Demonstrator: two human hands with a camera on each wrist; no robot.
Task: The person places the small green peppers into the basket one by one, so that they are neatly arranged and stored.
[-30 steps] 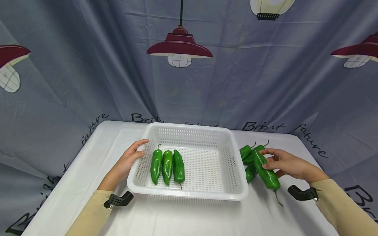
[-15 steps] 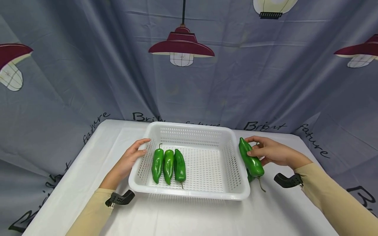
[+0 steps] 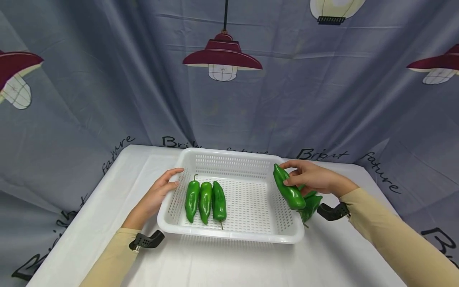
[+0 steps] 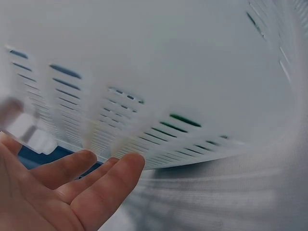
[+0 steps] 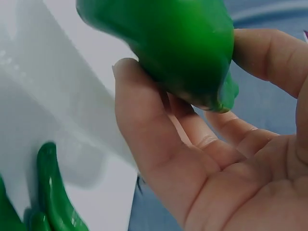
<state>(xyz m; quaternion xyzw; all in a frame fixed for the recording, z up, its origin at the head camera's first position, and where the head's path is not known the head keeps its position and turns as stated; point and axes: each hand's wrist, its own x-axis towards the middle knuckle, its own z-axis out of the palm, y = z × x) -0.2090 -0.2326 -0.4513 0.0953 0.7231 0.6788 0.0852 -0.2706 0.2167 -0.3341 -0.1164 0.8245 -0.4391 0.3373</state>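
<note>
A white plastic basket [image 3: 247, 237] stands on the table, with three green peppers [image 3: 205, 202] side by side in its left part. My left hand [image 3: 154, 197] holds the basket's left rim; in the left wrist view its fingertips [image 4: 126, 171] lie against the slotted outer wall. With thumb and fingers, my right hand [image 3: 315, 177] pinches a large green pepper [image 3: 288, 189] above the basket's right rim. That pepper is tilted, tip toward the back, and fills the top of the right wrist view [image 5: 178, 43].
More green peppers [image 3: 311, 205] lie on the table just right of the basket, partly hidden under the right hand. A white cloth covers the table [image 3: 229, 267]. Behind it hangs a grey-blue curtain [image 3: 229, 111] printed with lamps and lettering.
My right hand has carried the pepper leftward from above the pile on the right to the basket's right rim. The left hand stays at the left rim.
</note>
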